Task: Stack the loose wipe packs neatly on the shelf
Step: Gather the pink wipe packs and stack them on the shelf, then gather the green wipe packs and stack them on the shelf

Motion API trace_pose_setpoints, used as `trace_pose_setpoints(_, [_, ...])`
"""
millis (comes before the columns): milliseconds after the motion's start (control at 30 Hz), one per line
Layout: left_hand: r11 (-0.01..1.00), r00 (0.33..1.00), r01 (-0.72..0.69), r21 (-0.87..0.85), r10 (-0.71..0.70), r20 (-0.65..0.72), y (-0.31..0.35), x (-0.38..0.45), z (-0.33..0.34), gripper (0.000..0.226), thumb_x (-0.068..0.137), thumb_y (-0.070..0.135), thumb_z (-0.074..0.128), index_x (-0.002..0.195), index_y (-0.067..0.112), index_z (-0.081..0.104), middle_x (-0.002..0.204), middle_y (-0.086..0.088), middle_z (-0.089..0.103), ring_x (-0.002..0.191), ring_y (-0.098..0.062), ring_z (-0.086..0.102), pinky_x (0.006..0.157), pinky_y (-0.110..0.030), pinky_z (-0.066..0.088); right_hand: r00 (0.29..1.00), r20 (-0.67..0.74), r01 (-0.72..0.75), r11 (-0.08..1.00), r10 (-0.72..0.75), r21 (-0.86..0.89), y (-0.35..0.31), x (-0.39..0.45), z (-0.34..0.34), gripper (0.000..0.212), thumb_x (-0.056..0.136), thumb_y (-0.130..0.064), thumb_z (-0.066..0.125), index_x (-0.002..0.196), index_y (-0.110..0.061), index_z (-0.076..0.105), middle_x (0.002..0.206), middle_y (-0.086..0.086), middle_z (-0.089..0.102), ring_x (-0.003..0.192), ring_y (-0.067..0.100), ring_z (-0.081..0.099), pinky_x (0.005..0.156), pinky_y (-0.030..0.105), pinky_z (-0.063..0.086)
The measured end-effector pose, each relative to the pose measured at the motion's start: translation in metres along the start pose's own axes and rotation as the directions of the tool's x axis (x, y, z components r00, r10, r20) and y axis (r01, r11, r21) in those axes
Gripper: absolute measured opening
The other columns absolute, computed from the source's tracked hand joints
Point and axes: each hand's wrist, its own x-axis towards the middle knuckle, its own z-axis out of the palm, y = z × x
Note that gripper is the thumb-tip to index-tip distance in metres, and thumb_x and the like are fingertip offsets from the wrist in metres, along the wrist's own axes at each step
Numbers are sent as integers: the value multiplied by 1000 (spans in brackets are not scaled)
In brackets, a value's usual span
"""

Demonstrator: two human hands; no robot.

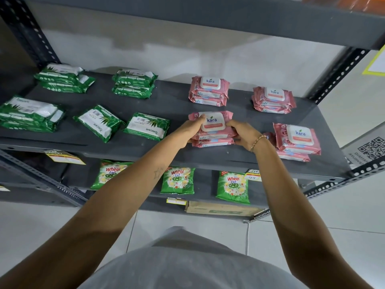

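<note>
Shelf: a dark grey metal shelf (166,105) carrying green packs on the left and pink packs on the right.
Pink stack in hand: the near middle pink stack (212,130) sits near the front edge of the shelf; it looks three packs high.
Left hand: the left hand (190,132) closes its grip on the left end of this stack, with the thumb over the top pack.
Right hand: the right hand (242,134) closes on the right end, the fingers curled around the side.
Other pink stacks: two stacks at the far side (209,90) (273,100) and one at the near right (296,141), where the lower pack sticks out a little.
Loose green packs: two single packs (100,123) (146,126) lie tilted and apart, not yet stacked.
Step, as I judge: squaring the pink stack.
Risk: the wrappers look smooth, so uneven pressing may slide the top pack off.
Risk: the stack is close to the edge; a pull toward the body may drop it.
</note>
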Motion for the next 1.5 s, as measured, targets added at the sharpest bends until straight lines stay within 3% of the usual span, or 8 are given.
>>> trace_pose_setpoints(333, [1000, 992, -7, 6, 7, 129, -2, -1, -21, 37, 93, 48, 52, 100, 15, 66, 91, -5, 70, 82, -19, 66, 79, -34, 53, 1000, 16, 4, 998, -5, 55, 20, -10, 3, 20, 88, -25, 59, 103, -11, 62, 84, 2, 67, 76, 14, 62, 75, 33, 54])
trace_pose_setpoints(567, [1000, 994, -15, 1, 15, 107, 0, 0, -16, 47, 93, 49, 53, 115, 10, 65, 114, -14, 70, 107, -27, 65, 98, -42, 49, 999, -23, -24, 988, 27, 153, 17, -15, -1, 15, 83, -21, 65, 94, -10, 62, 79, 2, 66, 71, 15, 62, 63, 31, 52])
trace_pose_setpoints(967, [1000, 995, 7, -17, -5, 96, -3, -6, -13, 48, 91, 51, 55, 111, 10, 66, 96, -8, 72, 85, -19, 68, 80, -34, 55, 998, 4, -67, 986, 67, 154, 15, -24, -4, 11, 83, -22, 67, 80, -13, 60, 74, 1, 65, 70, 14, 62, 60, 29, 50])
trace_pose_setpoints(1067, [960, 998, -63, 272, 69, -12, -4, -10, -10, 63, 89, 65, 44, 101, 7, 67, 100, -9, 71, 90, -21, 66, 86, -34, 52, 998, -18, -56, 992, 58, 115, 12, -29, -5, 12, 82, -22, 66, 77, -13, 59, 72, 1, 63, 67, 14, 59, 60, 28, 48])
trace_pose_setpoints(1200, [768, 790, -322, 554, 540, -289, -7, -30, -24, 54, 97, 46, 45, 117, -2, 59, 96, -11, 68, 97, -25, 66, 81, -30, 50, 936, -295, 133, 970, -190, -201, 3, -27, -5, 24, 75, -34, 60, 62, -15, 51, 69, 3, 52, 65, 19, 46, 59, 27, 37])
trace_pose_setpoints(1300, [604, 532, -498, 622, 779, -330, -35, -38, -78, 27, 97, 21, 49, 102, 1, 67, 91, -14, 72, 84, -28, 67, 76, -38, 54, 814, -339, 322, 853, -471, -411, -19, -34, 23, 30, 78, -33, 56, 102, -15, 61, 100, 3, 50, 79, 18, 49, 77, 30, 40])
trace_pose_setpoints(1400, [506, 417, -345, 791, 837, -354, -88, -40, -160, 33, 99, 21, 40, 101, 0, 65, 92, -19, 67, 87, -35, 59, 75, -40, 46, 741, -173, 518, 717, -649, -467, -43, -51, 83, 25, 87, -16, 56, 110, -9, 64, 113, 7, 64, 88, 21, 63, 85, 33, 50])
trace_pose_setpoints(1500, [512, 410, -168, 843, 814, -412, -140, -53, -229, 35, 99, 20, 35, 110, -2, 60, 98, -23, 61, 89, -40, 53, 79, -46, 40, 761, 58, 595, 660, -646, -459, -46, -45, 150, 20, 87, -17, 57, 104, -10, 67, 111, 9, 70, 99, 22, 66, 87, 32, 51])
